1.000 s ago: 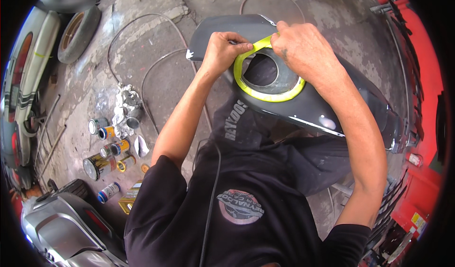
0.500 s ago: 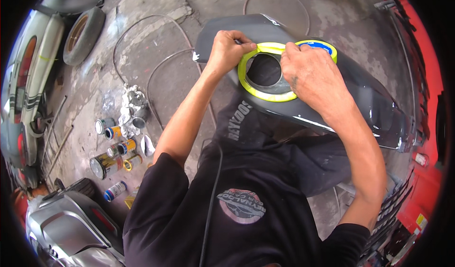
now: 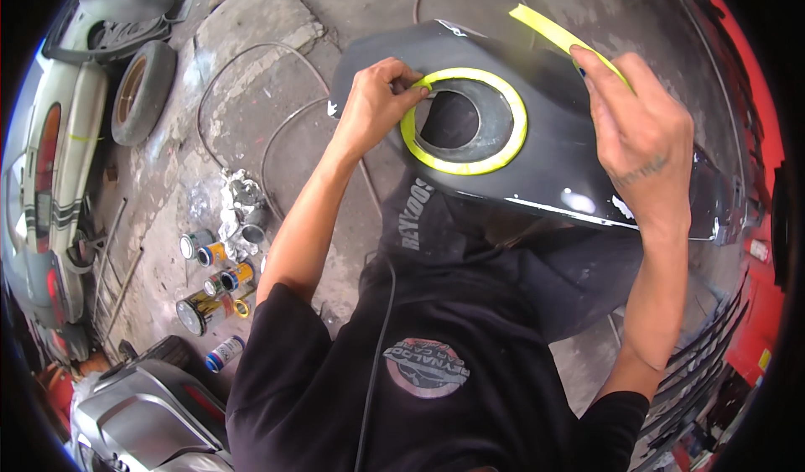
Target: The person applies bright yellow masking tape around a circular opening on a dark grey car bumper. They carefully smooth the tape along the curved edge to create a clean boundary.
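A dark grey, curved body panel that looks like a motorcycle tank cover (image 3: 558,149) lies in front of me. Around its round hole runs a ring of yellow masking tape (image 3: 519,124). My left hand (image 3: 379,103) is closed, thumb and fingers pinching at the ring's upper left edge. Off to the right, above the panel, my right hand (image 3: 644,132) grips a roll of yellow masking tape (image 3: 560,36), with a length sticking out up and left. The hand hides most of the roll; a bit of blue shows beside a finger.
Several paint cans (image 3: 199,313) stand and lie on the concrete floor at left, by crumpled foil-like material (image 3: 241,194). A hose (image 3: 204,107) loops across the floor. A tyre (image 3: 144,92) and car bumpers (image 3: 71,158) are farther left; red car parts (image 3: 750,313) edge the right.
My right hand has moved right, away from the hole, with the tape roll and its loose end. The ring's upper part is now uncovered. My left hand stays at the ring's upper left.
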`<state>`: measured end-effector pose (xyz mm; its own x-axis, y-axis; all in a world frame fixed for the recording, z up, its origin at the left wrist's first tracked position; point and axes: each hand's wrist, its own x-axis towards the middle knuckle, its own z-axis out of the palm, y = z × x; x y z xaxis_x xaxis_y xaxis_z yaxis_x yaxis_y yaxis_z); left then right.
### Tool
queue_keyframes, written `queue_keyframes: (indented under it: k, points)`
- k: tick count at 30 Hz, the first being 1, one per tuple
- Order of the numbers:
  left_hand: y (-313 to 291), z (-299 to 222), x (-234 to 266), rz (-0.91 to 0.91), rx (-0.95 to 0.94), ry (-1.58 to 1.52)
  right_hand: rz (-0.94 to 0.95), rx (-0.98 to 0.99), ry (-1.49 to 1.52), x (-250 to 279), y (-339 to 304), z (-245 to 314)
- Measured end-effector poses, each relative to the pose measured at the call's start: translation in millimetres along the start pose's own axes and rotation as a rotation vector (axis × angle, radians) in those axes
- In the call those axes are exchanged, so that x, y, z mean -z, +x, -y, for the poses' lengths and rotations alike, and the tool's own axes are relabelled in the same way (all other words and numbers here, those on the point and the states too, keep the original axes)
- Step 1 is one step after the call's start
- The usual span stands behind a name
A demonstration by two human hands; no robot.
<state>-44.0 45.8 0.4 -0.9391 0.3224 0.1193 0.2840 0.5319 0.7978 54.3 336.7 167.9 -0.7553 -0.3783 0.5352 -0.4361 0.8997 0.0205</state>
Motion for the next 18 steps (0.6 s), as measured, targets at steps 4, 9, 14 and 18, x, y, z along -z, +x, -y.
queue_keyframes:
  k: [4, 9, 14, 18]
  points:
    - [2.9, -6.2, -3.0, -0.009, -0.04, 0.128, -0.092, -0.122, 0.263, 7.6, -12.5, 10.7]
    - [3.7, -7.7, -6.0, -0.005, 0.023, 0.088, -0.142, -0.181, 0.423, 8.3, -26.6, 11.3]
    - [-4.7, -5.3, -3.5, 0.013, 0.118, -0.009, -0.166, -0.271, 0.477, 10.6, -36.2, 8.1]
    - [-19.7, 6.6, 1.6, 0.033, 0.152, -0.153, -0.182, -0.304, 0.49, 14.5, -40.9, 3.6]
